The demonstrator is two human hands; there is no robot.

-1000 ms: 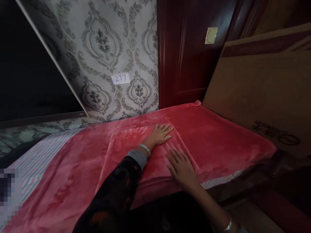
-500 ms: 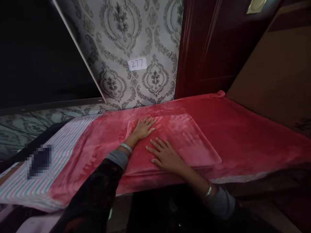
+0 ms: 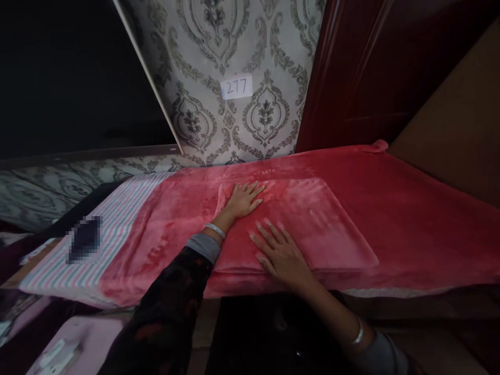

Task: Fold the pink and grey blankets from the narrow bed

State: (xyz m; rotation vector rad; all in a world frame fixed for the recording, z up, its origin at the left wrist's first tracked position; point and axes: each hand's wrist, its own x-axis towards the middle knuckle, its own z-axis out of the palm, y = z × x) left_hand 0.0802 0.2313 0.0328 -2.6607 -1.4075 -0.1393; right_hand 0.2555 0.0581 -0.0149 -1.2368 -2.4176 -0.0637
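A folded pinkish-red plush cloth (image 3: 336, 234) lies flat, roughly rectangular, on a larger red plush cover (image 3: 422, 208). My left hand (image 3: 242, 200) rests palm down on its upper left part, fingers spread. Lower and to the right, my right hand (image 3: 284, 258) lies on the near part of the cloth, its fingers also apart. Neither hand grips anything. Folded layers show along the cloth's near edge.
Striped fabric (image 3: 128, 219) with a blurred dark item (image 3: 85, 240) lies at the left. Behind are a dark screen (image 3: 78, 78), patterned wall with a "277" label (image 3: 236, 87), and a red door (image 3: 359, 78). Cardboard (image 3: 461, 114) stands at the right.
The view has shifted, so the cloth and both hands appear farther right. Both hands remain spread on the cloth, in nearly the same places.
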